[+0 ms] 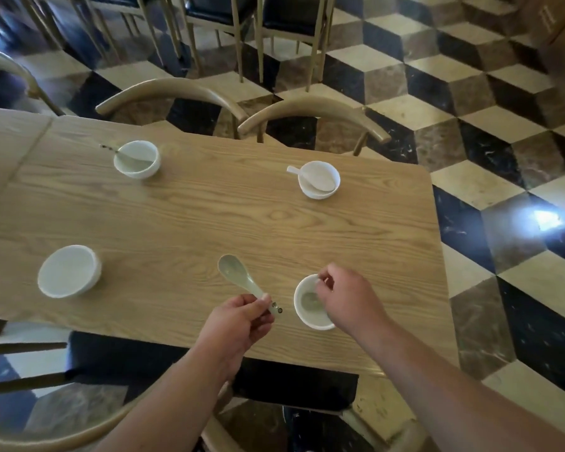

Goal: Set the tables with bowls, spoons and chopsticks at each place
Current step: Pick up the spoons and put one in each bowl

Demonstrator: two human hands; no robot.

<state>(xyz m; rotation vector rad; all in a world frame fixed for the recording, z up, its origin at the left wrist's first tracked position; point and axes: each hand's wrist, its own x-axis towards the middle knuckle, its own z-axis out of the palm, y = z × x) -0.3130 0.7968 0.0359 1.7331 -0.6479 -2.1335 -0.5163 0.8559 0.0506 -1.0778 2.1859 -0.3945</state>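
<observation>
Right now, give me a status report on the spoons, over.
Left hand grips spare spoon by its handle. Right hand pinches second spoon in near-right bowl. Near-left bowl has no spoon. No chopsticks in view.

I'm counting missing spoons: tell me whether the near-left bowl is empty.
Empty. The near-left bowl shows only its plain white inside, with no handle over the rim; the left hand holds a spare spoon.
</observation>
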